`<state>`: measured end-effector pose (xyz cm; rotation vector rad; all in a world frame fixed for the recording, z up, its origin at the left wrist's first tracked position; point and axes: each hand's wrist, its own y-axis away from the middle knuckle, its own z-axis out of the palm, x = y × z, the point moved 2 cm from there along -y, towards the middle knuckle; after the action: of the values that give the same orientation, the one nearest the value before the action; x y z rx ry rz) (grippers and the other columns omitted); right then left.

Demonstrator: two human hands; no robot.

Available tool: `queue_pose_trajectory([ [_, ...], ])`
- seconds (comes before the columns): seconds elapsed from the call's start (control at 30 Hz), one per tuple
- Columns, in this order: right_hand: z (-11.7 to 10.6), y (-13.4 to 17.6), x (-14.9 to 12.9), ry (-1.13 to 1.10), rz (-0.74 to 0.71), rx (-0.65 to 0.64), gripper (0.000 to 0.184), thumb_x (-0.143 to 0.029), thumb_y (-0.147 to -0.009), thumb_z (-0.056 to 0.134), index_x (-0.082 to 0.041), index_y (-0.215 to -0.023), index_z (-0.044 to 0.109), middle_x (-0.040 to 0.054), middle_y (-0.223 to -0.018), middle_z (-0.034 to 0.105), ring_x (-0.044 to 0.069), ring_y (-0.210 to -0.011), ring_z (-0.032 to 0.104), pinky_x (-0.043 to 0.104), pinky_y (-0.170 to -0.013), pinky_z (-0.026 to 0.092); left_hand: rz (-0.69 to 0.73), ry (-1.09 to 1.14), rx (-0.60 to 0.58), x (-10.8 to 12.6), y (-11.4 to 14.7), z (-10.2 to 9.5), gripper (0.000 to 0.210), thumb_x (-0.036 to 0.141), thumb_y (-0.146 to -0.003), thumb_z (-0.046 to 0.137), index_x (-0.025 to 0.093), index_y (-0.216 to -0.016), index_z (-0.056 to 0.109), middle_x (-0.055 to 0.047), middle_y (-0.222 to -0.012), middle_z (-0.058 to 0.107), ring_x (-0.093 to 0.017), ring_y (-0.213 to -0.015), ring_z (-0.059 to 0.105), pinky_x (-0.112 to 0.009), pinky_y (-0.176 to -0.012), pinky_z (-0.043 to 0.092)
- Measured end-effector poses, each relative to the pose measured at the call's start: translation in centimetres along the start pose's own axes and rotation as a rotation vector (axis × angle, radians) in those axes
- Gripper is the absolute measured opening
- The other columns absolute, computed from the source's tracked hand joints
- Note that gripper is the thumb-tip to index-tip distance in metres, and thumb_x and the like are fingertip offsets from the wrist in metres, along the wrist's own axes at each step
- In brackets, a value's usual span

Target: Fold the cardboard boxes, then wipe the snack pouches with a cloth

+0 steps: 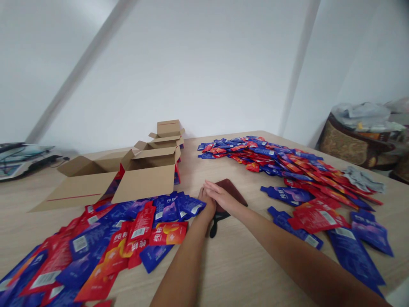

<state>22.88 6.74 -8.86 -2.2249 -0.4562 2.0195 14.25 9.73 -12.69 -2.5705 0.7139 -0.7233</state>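
Observation:
My left hand [207, 201] and my right hand [220, 197] meet in the middle of the table. The right one lies across the left with its fingers stretched out, and it mostly hides the left fingers. Right behind them is a flat, dark brown leather-like case [232, 192], with a black tab [214, 229] sticking out at its near end. I cannot tell whether either hand touches the case. Left of my forearm spread red and blue spouted pouches, the closest a blue pouch [194, 206] and a red pouch [168, 233].
Open cardboard boxes [148, 184] stand in a row at the left, with pouches showing beside them. A large heap of red and blue pouches [281, 164] covers the right side, a grey cloth [364, 180] on its edge. Beyond is a patterned armchair [341, 143] with plastic bags.

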Motion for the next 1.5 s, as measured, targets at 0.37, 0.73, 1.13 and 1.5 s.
queue_pose_trajectory([
  [0.37,-12.3,1.5,4.8,-0.001,0.241,0.629,0.027,-0.024,-0.074,0.051,-0.017,-0.098,0.062,0.0072,-0.108,0.063,0.019,-0.102,0.057,0.033,-0.082,0.05,-0.145,0.109,-0.078,-1.5,-0.6,-1.0,0.039,0.017,-0.084,0.04,0.011,-0.12,0.055,-0.012,-0.128,0.054,-0.021,-0.123,0.045,-0.04,-0.106,0.033],
  [0.73,-19.1,-0.6,5.2,-0.306,0.404,0.945,0.014,-0.029,-0.079,0.054,-0.017,-0.085,0.053,0.0009,-0.064,0.059,0.013,-0.06,0.061,0.024,-0.06,0.054,-0.178,0.155,0.07,-1.9,-0.3,-2.9,0.034,0.027,-0.089,0.035,0.014,-0.11,0.059,-0.011,-0.112,0.063,-0.02,-0.109,0.055,-0.038,-0.099,0.04],
  [1.13,-17.6,-1.1,3.5,-0.378,0.485,0.78,0.014,-0.022,-0.085,0.045,-0.016,-0.083,0.058,0.0088,-0.076,0.068,0.016,-0.07,0.065,0.026,-0.065,0.052,0.04,-0.097,-0.117,0.5,0.3,-1.2,0.046,0.043,-0.088,0.038,0.016,-0.124,0.049,-0.011,-0.135,0.047,-0.024,-0.126,0.038,-0.047,-0.109,0.02],
  [1.5,-9.5,4.0,0.7,0.334,0.386,0.289,0.034,-0.04,-0.087,0.04,-0.015,-0.082,0.064,0.0099,-0.072,0.068,0.02,-0.072,0.063,0.032,-0.07,0.049,-0.002,-0.092,-0.096,0.1,0.2,-0.9,0.042,0.019,-0.087,0.034,0.012,-0.126,0.046,-0.013,-0.134,0.047,-0.02,-0.128,0.037,-0.042,-0.109,0.024],
])
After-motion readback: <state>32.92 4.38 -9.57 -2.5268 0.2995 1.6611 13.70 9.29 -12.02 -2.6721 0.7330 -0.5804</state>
